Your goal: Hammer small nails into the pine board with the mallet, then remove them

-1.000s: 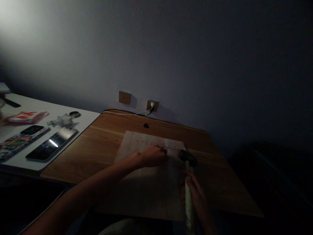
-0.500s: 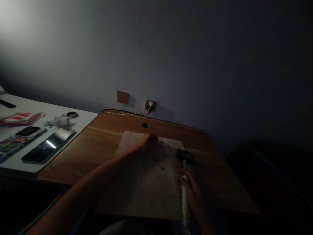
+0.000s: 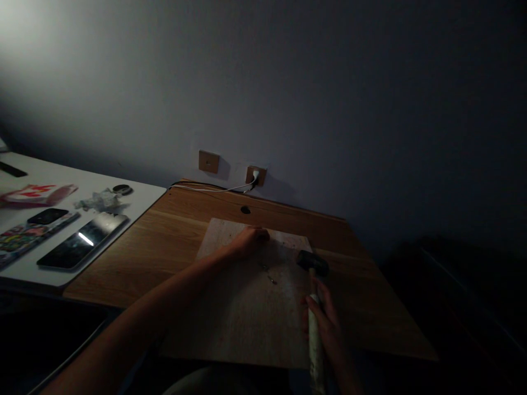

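— Right hand (image 3: pixel 325 323)?
— Clenched around the pale handle of the mallet (image 3: pixel 312 263), black head low over the right edge of the board (image 3: pixel 242 323).
— Left hand (image 3: pixel 248 241)?
— Curled at the board's far edge; impossible to tell whether pinching anything.
— Small metal pieces (image 3: pixel 269 274)?
— Loose on the board, between both hands.

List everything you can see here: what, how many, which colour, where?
brown wooden desk: one, against the wall
pale wooden board: one, light tan, flat on the desk, centre
black-headed hammer with pale handle: one, head over the board's right edge
small metal pieces: few, dark, loose mid-board
tan wall plates: two, above the desk
white cable: one, plugged into right plate
white side table: one, left
dark glossy phone: one, black, on side table
left hand: one, at board's far edge, fingers curled
right hand: one, gripping hammer handle
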`<state>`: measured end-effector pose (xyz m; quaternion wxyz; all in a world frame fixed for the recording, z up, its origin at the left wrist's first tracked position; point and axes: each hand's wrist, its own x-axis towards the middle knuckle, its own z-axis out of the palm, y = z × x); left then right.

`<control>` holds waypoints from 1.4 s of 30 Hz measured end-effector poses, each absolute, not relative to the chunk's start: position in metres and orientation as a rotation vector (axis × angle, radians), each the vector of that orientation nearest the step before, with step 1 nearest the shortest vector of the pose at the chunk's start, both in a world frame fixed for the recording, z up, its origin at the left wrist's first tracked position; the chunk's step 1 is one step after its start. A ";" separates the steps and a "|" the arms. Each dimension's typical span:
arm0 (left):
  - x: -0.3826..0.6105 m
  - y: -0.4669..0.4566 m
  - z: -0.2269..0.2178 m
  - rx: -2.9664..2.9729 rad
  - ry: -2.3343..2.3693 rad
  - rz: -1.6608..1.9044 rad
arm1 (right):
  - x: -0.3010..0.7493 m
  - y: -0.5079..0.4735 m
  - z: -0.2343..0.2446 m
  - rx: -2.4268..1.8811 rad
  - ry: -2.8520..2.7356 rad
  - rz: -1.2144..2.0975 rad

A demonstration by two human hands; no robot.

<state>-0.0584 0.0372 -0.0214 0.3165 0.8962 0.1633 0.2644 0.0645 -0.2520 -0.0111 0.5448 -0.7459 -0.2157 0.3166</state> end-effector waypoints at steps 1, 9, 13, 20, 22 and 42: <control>-0.058 0.037 -0.022 2.360 0.444 0.690 | 0.064 -0.252 -0.009 -1.728 -0.441 0.786; -0.057 0.040 -0.024 2.337 0.501 0.702 | 0.058 -0.245 -0.001 -1.629 -0.348 0.856; -0.057 0.039 -0.020 2.391 0.512 0.705 | 0.043 -0.232 0.016 -1.664 -0.452 0.790; -0.058 0.038 -0.023 2.334 0.581 0.735 | 0.026 -0.200 0.036 -1.793 -0.767 0.723; -0.058 0.039 -0.025 2.313 0.574 0.746 | 0.025 -0.192 0.030 -1.844 -0.869 0.657; -0.058 0.040 -0.028 2.226 0.559 0.752 | 0.021 -0.181 0.001 -1.926 -1.255 0.295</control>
